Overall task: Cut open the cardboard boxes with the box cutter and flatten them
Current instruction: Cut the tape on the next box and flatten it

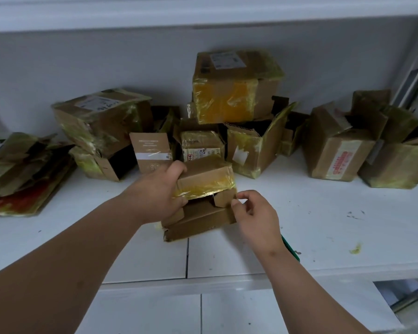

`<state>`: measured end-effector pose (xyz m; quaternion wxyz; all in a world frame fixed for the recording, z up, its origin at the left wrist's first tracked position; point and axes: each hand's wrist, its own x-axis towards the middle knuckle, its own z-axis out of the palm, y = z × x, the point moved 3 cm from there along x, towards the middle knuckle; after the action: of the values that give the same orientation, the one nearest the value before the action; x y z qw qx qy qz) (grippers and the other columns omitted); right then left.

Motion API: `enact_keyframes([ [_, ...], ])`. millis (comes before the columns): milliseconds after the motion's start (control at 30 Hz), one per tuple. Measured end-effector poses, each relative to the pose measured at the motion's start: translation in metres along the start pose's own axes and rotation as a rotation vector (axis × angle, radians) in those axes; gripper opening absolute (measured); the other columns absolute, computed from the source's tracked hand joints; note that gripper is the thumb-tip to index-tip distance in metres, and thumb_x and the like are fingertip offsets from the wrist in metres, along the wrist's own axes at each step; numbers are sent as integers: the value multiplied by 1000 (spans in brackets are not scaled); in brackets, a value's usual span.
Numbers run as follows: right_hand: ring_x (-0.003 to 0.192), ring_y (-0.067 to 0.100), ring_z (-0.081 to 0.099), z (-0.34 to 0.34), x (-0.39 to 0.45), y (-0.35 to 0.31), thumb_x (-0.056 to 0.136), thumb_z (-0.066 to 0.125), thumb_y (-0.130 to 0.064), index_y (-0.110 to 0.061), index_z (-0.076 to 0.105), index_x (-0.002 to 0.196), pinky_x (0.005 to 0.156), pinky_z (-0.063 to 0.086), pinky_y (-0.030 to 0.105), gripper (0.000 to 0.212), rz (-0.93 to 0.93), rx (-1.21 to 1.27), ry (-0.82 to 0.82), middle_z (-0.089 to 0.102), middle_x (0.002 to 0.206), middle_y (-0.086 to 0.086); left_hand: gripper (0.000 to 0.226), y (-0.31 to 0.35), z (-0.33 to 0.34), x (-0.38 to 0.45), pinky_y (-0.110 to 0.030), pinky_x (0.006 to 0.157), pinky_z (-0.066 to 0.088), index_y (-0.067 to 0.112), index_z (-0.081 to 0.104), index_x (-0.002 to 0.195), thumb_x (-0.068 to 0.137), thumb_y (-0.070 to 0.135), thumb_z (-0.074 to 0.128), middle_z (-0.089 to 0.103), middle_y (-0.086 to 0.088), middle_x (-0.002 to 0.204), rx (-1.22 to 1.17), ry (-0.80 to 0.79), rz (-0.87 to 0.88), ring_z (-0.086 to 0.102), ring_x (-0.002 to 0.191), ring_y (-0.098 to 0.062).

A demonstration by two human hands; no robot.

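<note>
A small cardboard box [204, 179] with yellow tape sits at the frame's centre on the white counter [323, 220], its lower flaps open. The left hand [159, 191] grips its left side. The right hand [253, 213] pinches a flap [223, 197] at the box's lower right. Other boxes [237, 85] crowd behind; flattened cardboard [17, 169] lies at far left.

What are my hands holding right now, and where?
Left hand grips the small box by its left end; right hand pinches its flap.
</note>
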<state>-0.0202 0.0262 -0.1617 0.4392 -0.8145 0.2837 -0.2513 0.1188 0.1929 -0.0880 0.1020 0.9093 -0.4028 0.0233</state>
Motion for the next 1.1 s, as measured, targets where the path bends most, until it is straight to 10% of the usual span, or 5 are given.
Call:
enact_keyframes([
  [300,71,16,60,4,3,-12,89,69,-36,-30,39,102,67,50,33,33,46,-129,-83,58,74,-4,76,-2,7,-6,-32,101,37,29,33,131,72,43,78,30,2,138,138,22,107,29,123,-19],
  [467,88,14,55,5,5,-12,81,79,-38,-26,39,122,73,47,29,58,86,-92,-75,49,120,-3,17,-2,-19,-6,-27,71,46,32,61,96,88,46,66,58,11,95,-309,-31,-18,56,88,-10],
  [600,106,20,60,11,8,-25,73,80,-53,-30,31,134,91,53,41,82,109,-64,-73,50,133,-4,27,-13,-29,-5,-30,68,43,18,69,86,87,44,66,63,0,82,-540,-30,-177,59,79,-14],
  [867,90,23,61,10,17,-45,86,58,-57,-23,46,106,89,37,39,41,-59,-408,45,65,95,-4,33,-14,-25,-8,-27,58,40,19,50,103,89,45,64,57,1,90,-581,230,-291,56,77,-11],
  [1100,93,21,63,2,17,-28,98,54,-28,-22,67,102,89,50,41,15,149,323,-31,68,93,-4,53,-18,-13,-8,-27,63,46,21,36,114,83,50,69,57,2,96,-666,423,-416,59,85,-14],
])
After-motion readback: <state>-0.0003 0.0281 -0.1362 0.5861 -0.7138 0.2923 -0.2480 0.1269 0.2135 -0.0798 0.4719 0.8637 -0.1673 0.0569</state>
